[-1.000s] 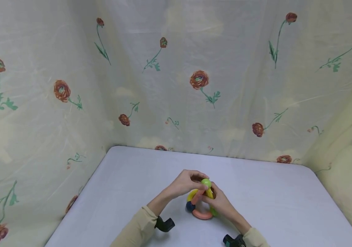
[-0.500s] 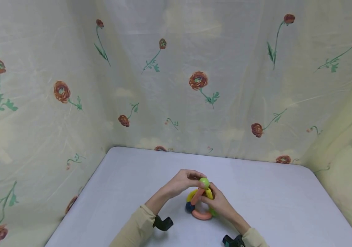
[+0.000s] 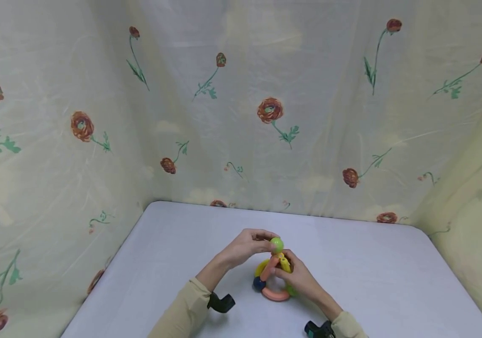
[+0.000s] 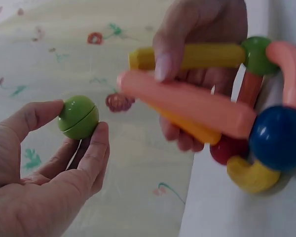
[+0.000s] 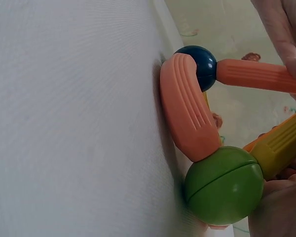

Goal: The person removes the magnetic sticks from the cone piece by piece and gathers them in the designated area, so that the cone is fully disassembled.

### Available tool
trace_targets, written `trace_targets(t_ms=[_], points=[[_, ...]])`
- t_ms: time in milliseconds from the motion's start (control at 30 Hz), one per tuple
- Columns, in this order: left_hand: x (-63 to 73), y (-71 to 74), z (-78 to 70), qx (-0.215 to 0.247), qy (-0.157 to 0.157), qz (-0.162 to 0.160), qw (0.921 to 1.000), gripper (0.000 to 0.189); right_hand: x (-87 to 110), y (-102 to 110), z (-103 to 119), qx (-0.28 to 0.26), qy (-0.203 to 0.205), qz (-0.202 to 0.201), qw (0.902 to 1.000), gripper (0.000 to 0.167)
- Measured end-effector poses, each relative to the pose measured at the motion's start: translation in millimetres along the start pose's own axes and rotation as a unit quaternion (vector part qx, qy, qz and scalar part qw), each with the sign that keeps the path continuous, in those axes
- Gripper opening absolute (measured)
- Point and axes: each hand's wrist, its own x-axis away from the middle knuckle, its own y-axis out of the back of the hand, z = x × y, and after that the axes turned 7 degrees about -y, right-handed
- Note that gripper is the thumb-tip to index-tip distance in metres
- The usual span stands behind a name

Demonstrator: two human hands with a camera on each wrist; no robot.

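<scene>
My left hand pinches a light green ball between thumb and fingertips. In the left wrist view the ball is apart from the rods. My right hand grips straight toy rods whose upper ends lean together: a coral rod, a yellow rod and a partly hidden orange rod. These rise from a ring of balls and curved pieces on the table. A dark blue ball, a darker green ball, a curved coral piece and a red ball belong to it.
The white table has a raised look against the flowered cloth that hangs behind it and at both sides. Black wrist cameras sit under each wrist, the left one above the table and the right one near the front.
My left hand has moved slightly up and left with the light green ball, baring the rods' upper ends. My right hand keeps its hold on the rods and has barely moved.
</scene>
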Motion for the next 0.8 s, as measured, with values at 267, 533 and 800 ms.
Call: trace_targets(t_ms=[267, 533, 800], points=[[-34.9, 23.2, 21.2, 0.011, -0.003, -0.065, 0.9978, 0.035, 9.3, 0.7, 14.8, -0.005, 0.008, 0.006, 0.9999, 0.053], [-77.4, 31.2, 64.9, 0.006, 0.038, -0.099, 0.9943, 0.036, 20.8, 5.1, 32.2, 0.002, 0.013, 0.022, 0.9997, 0.055], [-92.2, 27.5, 94.0, -0.094, 0.052, -0.120, 0.9869, 0.032, 20.5, 6.3, 29.2, -0.006, 0.021, 0.033, 0.9992, 0.056]])
